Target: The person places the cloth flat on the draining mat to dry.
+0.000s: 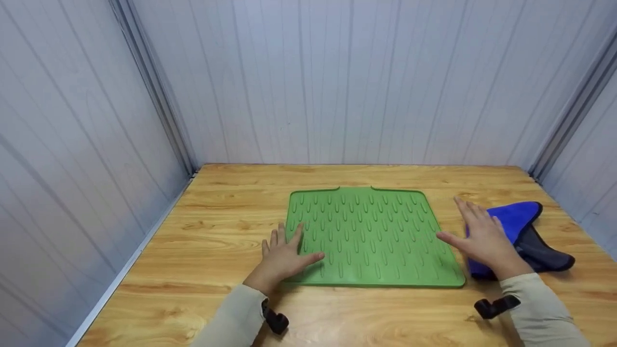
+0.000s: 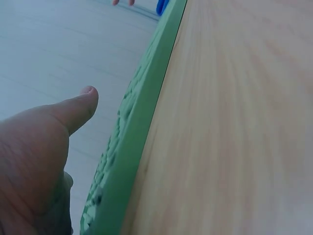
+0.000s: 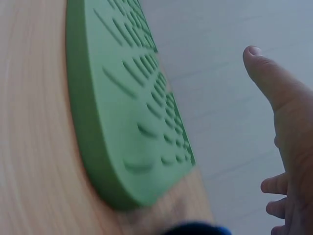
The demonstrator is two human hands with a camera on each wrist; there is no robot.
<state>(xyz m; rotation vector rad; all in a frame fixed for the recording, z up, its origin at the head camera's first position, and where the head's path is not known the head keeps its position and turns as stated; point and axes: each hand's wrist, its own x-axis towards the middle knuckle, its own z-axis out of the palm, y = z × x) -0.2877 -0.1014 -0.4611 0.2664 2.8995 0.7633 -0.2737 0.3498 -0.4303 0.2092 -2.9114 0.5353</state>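
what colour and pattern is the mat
The mat is green with rows of short ridges, clearest in the head view.

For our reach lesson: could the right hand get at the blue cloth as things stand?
Probably yes: the right hand holds nothing, overlaps the blue cloth in the head view, and nothing visible intervenes.

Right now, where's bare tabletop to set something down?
Widest: the table between left wall and green mat, left of the left hand. Narrower: the strip between mat and back wall. Crowded: right of the mat, where the right hand overlaps the blue cloth in view.
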